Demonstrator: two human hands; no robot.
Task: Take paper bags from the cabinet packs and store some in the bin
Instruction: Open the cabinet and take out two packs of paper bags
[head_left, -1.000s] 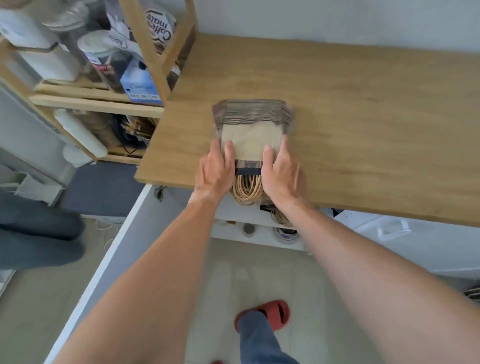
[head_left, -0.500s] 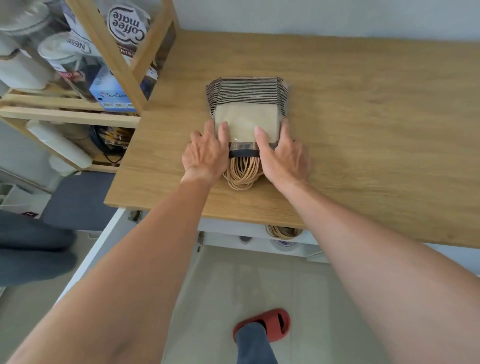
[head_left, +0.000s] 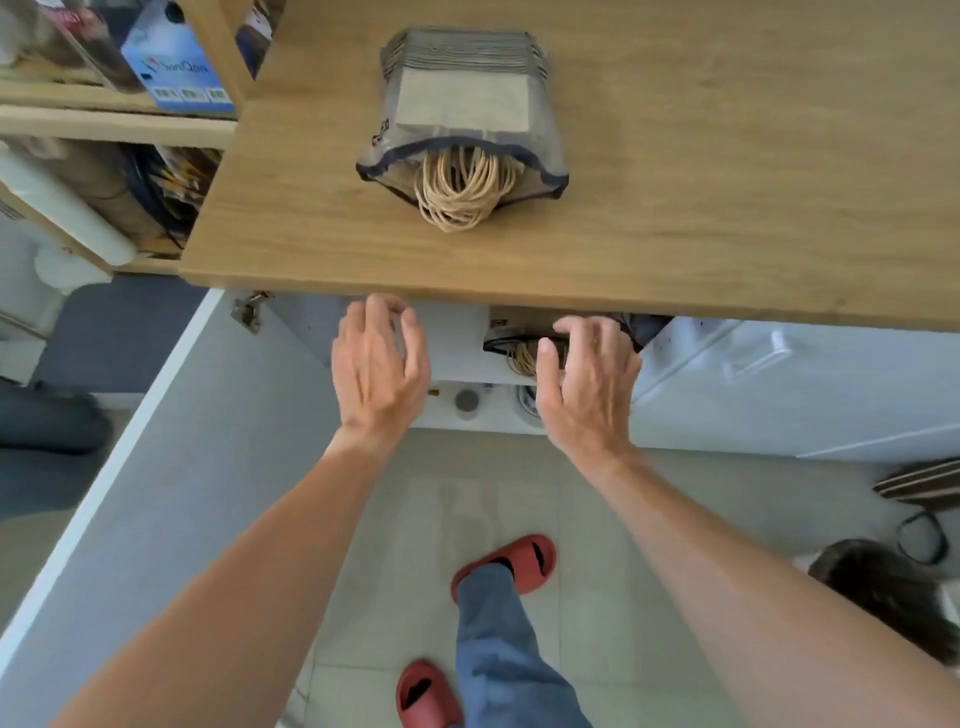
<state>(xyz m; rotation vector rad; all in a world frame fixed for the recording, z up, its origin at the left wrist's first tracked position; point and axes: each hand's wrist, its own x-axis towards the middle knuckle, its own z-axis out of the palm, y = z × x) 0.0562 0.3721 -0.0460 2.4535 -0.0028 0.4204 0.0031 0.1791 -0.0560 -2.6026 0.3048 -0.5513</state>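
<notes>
Paper bags packed flat in a clear plastic pack with a dark rim lie on the light wooden countertop in the upper middle of the frame, their tan twisted-cord handles spilling out of the open mouth toward the counter's near edge. Below that edge, in the open white cabinet, a second pack of brown paper bags shows only its mouth and a few cord loops; the rest is hidden under the counter and behind the right hand. That hand reaches toward the pack with fingers spread and slightly bent; whether it touches the pack cannot be told. The left hand hovers to the left, fingers loosely curved, holding nothing. Small round items on the cabinet floor are too blurred to identify. A wooden shelf unit at the upper left is cut off by the frame, its blue box partly legible. Red-orange slides stand on the pale tile floor at the bottom.
</notes>
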